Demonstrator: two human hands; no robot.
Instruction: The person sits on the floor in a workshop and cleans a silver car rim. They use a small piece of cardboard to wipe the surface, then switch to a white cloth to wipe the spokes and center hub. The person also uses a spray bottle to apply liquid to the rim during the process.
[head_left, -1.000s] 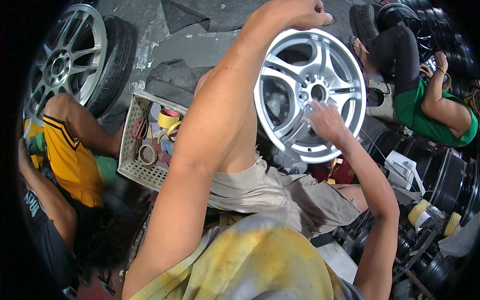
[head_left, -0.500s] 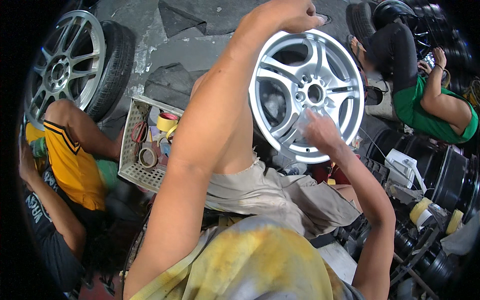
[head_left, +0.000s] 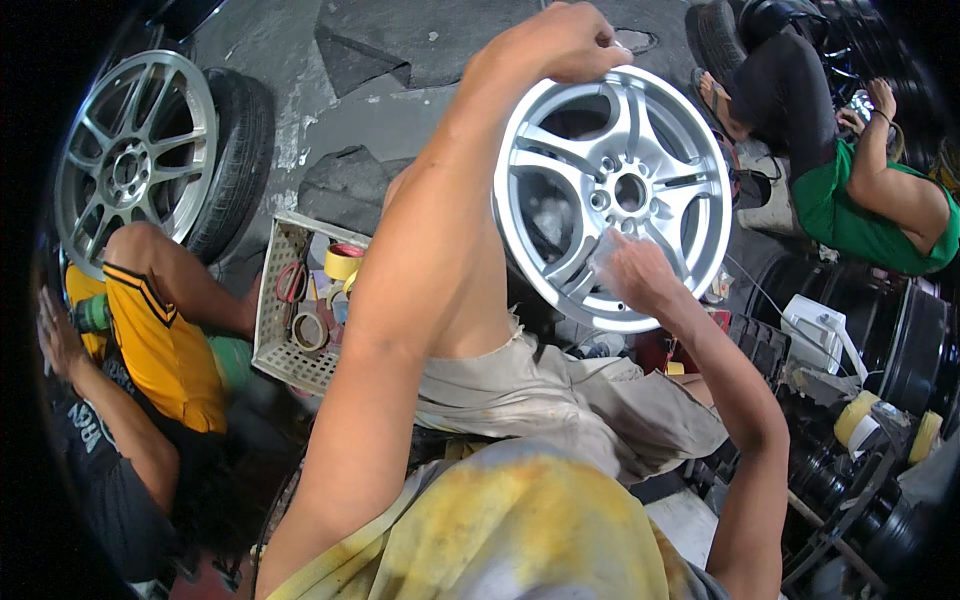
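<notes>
A silver alloy wheel rim [head_left: 520, 180] stands tilted in front of my knees, its spoked face turned toward me. At its far upper edge, my left hand [head_left: 575, 45] is closed, its fingers curled at the lip. My right hand [head_left: 640, 272] presses on a lower spoke, just below the center hole. Beneath its bent fingers a pale, translucent sheet [head_left: 603, 260] shows; whether it is plastic, cloth or paper I cannot tell. The right fingertips are partly hidden by the hand itself.
Left of my leg is a cream plastic basket [head_left: 262, 320] with tape rolls [head_left: 343, 262] and scissors [head_left: 291, 282]. A person in yellow shorts [head_left: 165, 345] sits at left near another alloy wheel [head_left: 135, 165] and a tire [head_left: 235, 160]. Someone in green [head_left: 880, 215] works at right beside dark rims [head_left: 910, 335].
My right hand has shifted slightly on the spoke, with the pale sheet under it. My left hand stays at the rim's upper edge. The person at left has moved a hand.
</notes>
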